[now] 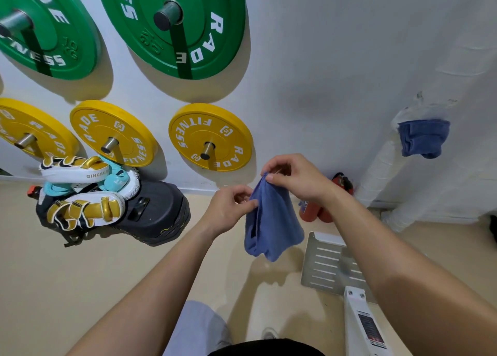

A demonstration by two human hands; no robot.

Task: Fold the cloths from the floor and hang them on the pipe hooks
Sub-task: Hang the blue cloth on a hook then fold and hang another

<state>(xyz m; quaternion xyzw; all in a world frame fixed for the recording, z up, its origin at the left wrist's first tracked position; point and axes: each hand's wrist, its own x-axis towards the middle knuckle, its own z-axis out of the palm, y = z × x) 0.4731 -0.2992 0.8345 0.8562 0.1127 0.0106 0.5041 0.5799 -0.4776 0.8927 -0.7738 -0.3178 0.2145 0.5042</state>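
Two grips on blue cloth (271,221): right hand (293,178) pinches top corner, left hand (228,207) pinches side edge. Soft, light, limp; hold corners.

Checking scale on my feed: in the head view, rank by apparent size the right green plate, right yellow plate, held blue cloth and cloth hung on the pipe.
1. green plate
2. yellow plate and held cloth, about alike; the cloth is nearer, so unranked
3. hung cloth

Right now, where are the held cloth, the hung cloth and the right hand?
held cloth (271,221): head view, middle of its hanging fabric.
hung cloth (422,138): head view, centre of the bundle.
right hand (295,178): head view, back of the hand.
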